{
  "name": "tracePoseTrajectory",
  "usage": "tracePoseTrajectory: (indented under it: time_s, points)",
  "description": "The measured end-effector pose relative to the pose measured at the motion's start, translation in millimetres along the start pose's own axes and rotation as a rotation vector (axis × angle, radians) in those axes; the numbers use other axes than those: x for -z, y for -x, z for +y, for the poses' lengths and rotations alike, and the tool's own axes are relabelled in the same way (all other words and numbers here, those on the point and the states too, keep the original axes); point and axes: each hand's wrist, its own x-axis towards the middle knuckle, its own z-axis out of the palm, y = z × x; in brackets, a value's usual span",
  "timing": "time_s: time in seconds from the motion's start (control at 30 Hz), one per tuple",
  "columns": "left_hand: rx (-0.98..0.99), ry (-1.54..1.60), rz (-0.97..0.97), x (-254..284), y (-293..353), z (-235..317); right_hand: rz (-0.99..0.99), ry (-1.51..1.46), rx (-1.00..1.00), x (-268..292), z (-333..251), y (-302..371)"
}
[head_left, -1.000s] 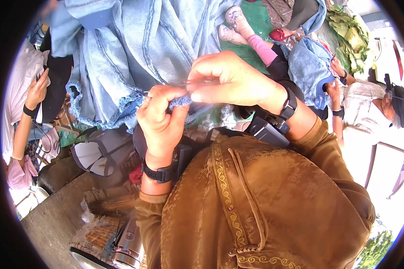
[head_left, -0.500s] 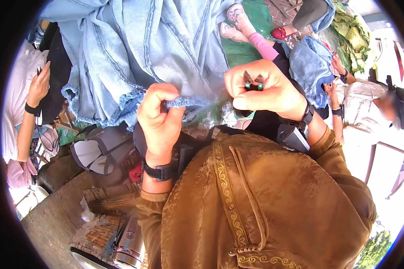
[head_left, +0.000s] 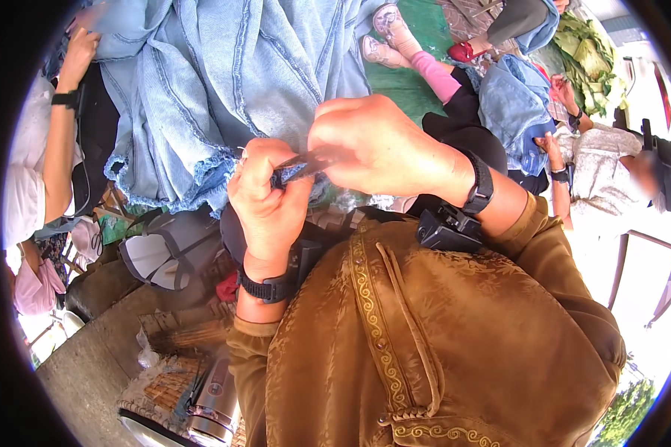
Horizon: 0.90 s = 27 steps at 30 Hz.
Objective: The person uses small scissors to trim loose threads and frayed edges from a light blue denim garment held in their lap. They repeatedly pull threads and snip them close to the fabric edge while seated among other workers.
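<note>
We are pinching the frayed hem of a pale blue denim garment [head_left: 224,82] in our left hand [head_left: 268,205], fingers clamped together on the cloth near the middle of the scene. Our right hand [head_left: 376,145] is closing around small dark metal snips [head_left: 306,162], the blades touching the hem just beside the left fingers. The garment is hanging spread out far and left of our hands. A black wristband [head_left: 267,287] is sitting on our left wrist. To the far right, another seated person is holding a second blue denim piece [head_left: 511,104].
</note>
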Motion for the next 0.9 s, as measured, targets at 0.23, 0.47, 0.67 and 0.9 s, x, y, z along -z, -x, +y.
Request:
tracePoseTrajectory:
  time_s: [0.23, 0.47, 0.67, 0.9]
  points:
    - [0.012, -0.053, -0.059, 2.7, 2.4, 8.0, 0.103, 0.048, 0.033, -11.2, 3.7, 2.9]
    - [0.172, 0.069, 0.031, 8.9, 20.8, 0.5, 0.246, 0.004, -0.025, -4.3, 24.7, 4.1]
    - [0.198, 0.109, 0.028, 6.7, 24.7, 5.5, -0.005, -0.254, -0.020, 2.4, 4.6, 2.1]
    - [0.081, 0.028, 0.030, 5.0, 25.4, 2.2, -0.015, -0.040, -0.026, -5.9, 3.7, -0.6]
